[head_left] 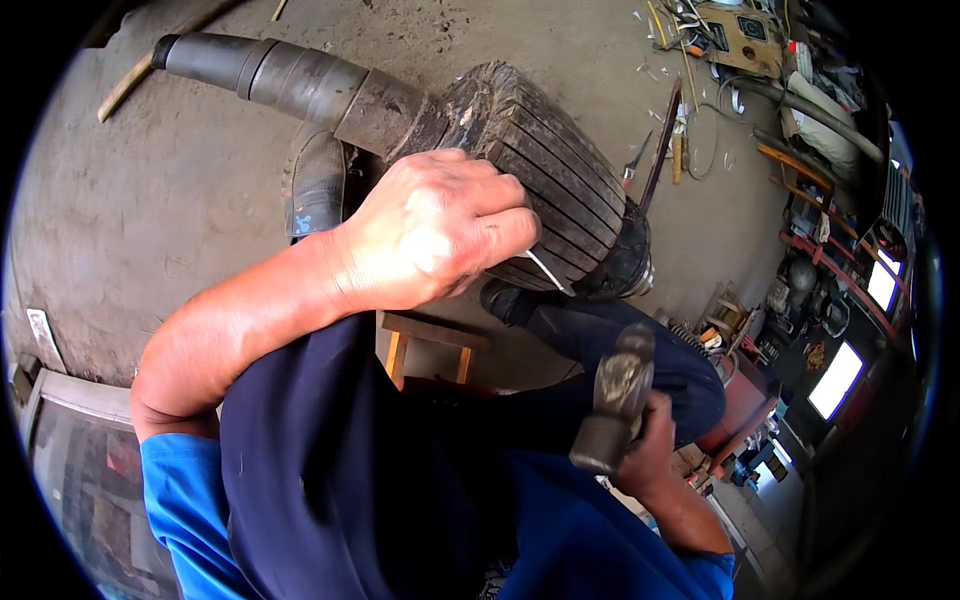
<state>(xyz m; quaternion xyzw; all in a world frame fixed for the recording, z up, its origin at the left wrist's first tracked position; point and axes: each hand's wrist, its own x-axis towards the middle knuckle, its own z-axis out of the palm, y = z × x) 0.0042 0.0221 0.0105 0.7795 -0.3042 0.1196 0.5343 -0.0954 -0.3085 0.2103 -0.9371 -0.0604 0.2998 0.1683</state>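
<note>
So the biggest thing here is the grey concrete floor (90, 220), pretty grubby up top, with a pile of workshop clutter (800, 290) down the right side. Next is the dark trousers (310, 440), knees spread wide, blue shirt (190, 500) below. Then the chunky finned machine (560, 180), lying on its side just beyond the knees, ribbed body toward the right, long stepped metal tube (300, 85) poking out to the upper left. A grey shoe (315, 185) sits right beside that tube. There's a small wooden stool (430, 330) between the legs too. Left hand (440, 225) is over the ribbed part, fingers curled tight around a thin metal rod (550, 273), its bare end angled down near the machine's dark end; can't tell if it's touching. Right hand (650, 445) is down by the right knee, well apart from the machine, fingers wrapped round the handle of a hammer (612, 400), head a bit blurry.
</note>
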